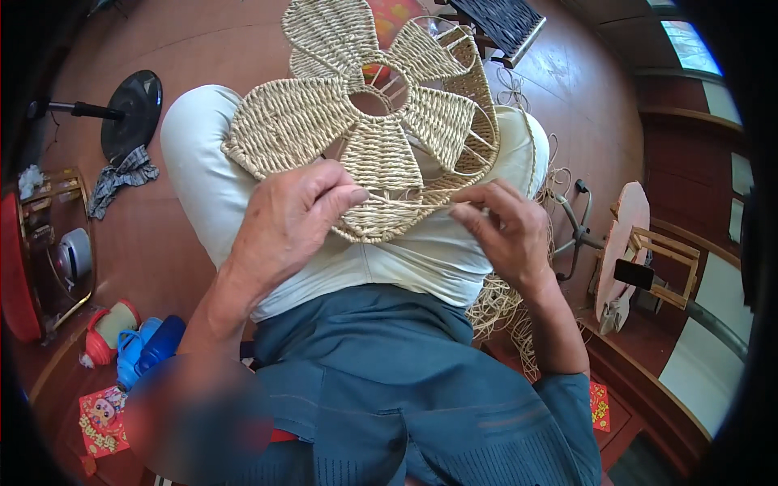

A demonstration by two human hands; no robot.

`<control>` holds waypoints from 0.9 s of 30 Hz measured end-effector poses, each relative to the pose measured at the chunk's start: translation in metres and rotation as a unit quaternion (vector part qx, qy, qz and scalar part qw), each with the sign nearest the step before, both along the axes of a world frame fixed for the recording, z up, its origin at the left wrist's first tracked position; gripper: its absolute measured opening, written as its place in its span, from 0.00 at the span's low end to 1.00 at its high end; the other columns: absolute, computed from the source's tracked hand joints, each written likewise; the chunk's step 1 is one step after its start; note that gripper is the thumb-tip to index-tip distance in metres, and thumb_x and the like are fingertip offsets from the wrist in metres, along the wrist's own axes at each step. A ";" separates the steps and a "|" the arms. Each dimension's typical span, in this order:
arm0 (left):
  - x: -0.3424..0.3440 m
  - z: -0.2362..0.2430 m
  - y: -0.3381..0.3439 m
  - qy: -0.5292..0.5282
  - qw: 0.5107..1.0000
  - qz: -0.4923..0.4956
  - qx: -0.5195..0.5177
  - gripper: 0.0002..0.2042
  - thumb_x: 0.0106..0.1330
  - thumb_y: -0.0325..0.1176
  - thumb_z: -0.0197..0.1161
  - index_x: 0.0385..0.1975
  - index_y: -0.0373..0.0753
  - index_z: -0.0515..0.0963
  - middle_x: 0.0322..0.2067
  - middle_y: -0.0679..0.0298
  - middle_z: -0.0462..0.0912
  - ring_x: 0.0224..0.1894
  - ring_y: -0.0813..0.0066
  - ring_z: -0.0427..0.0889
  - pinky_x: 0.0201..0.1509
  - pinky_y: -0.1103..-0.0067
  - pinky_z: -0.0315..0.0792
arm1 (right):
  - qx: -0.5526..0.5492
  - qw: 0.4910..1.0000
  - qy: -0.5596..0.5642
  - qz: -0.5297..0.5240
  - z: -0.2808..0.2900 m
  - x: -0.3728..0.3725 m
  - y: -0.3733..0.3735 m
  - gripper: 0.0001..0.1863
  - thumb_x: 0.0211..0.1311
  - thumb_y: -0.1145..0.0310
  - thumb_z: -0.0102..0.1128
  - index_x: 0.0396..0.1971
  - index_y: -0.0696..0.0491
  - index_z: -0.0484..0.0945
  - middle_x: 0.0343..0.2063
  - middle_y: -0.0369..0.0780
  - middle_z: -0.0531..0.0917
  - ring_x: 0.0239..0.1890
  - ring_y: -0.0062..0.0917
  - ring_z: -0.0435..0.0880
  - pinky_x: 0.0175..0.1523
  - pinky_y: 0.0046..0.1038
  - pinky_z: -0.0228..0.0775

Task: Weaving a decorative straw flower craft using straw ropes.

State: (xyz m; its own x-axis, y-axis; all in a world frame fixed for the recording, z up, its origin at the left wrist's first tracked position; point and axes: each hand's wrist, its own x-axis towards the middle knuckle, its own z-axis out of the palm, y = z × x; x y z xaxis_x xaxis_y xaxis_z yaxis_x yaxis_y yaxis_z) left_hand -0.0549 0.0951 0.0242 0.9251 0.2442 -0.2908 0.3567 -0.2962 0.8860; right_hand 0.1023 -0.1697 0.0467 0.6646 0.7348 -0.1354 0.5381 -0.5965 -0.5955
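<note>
A flower-shaped piece woven from straw-coloured cord [296, 125] rests on my lap, its broad petals spread round a ring with an open middle. Thin pale rods of its frame show in the gaps at the right. A strand of cord [409, 201] stretches between my hands across the near edge of the weaving. My left hand [292, 215] pinches it between thumb and forefinger, next to the lowest petal. At the near right corner, my right hand [509, 231] is closed in a pinch on the strand's other end.
Loose cord [498, 308] lies heaped beside my right leg. A black round stand base [134, 113] and a crumpled checked cloth [121, 180] are at the left. Near blue bottles [162, 344] lies red printed paper [104, 421]. A wooden frame [668, 263] stands at the right.
</note>
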 end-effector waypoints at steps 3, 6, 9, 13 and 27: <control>0.005 0.000 -0.011 -0.029 0.999 -0.019 0.009 0.12 0.78 0.37 0.68 0.38 0.32 0.84 0.26 0.64 0.78 0.31 0.80 0.76 0.36 0.76 0.70 | 0.041 0.985 -0.119 0.115 -0.003 -0.017 0.013 0.25 0.70 0.55 0.76 0.62 0.48 0.83 0.46 0.36 0.89 0.48 0.32 0.89 0.56 0.38 0.76; 0.008 0.001 -0.017 -0.049 0.999 -0.010 0.011 0.13 0.78 0.37 0.68 0.37 0.32 0.84 0.26 0.64 0.78 0.30 0.80 0.75 0.36 0.76 0.70 | 0.081 0.984 -0.101 0.119 -0.013 -0.035 0.031 0.20 0.71 0.60 0.75 0.58 0.51 0.85 0.45 0.40 0.90 0.47 0.34 0.90 0.54 0.38 0.77; 0.007 0.002 -0.017 -0.039 0.999 -0.020 0.013 0.13 0.78 0.37 0.68 0.37 0.32 0.84 0.26 0.66 0.78 0.30 0.81 0.74 0.36 0.77 0.70 | 0.146 0.985 0.091 0.014 -0.022 -0.047 0.043 0.13 0.71 0.67 0.75 0.51 0.54 0.87 0.38 0.42 0.90 0.38 0.33 0.91 0.44 0.36 0.80; 0.001 0.003 -0.009 -0.004 0.999 0.044 -0.023 0.11 0.78 0.35 0.67 0.39 0.33 0.85 0.26 0.65 0.82 0.31 0.77 0.78 0.37 0.74 0.73 | 0.176 0.984 0.022 -0.014 -0.027 -0.038 0.040 0.06 0.69 0.74 0.75 0.43 0.56 0.89 0.34 0.43 0.90 0.31 0.32 0.90 0.38 0.32 0.80; -0.008 0.003 0.004 0.026 0.998 0.041 0.032 0.19 0.79 0.29 0.60 0.65 0.30 0.80 0.47 0.55 0.90 0.27 0.79 0.83 0.30 0.79 0.77 | 0.115 0.990 -0.062 0.062 -0.028 -0.035 0.038 0.05 0.65 0.73 0.73 0.34 0.53 0.83 0.29 0.40 0.80 0.29 0.38 0.85 0.35 0.40 0.78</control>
State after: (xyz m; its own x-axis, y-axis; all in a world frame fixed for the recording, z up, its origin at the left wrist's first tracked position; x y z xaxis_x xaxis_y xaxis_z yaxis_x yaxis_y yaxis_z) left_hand -0.0627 0.0993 0.0269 0.8849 0.3390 -0.3194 0.4277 -0.3197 0.8455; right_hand 0.0676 -0.1314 0.0190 0.5691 0.8133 0.1213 0.6755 -0.3782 -0.6330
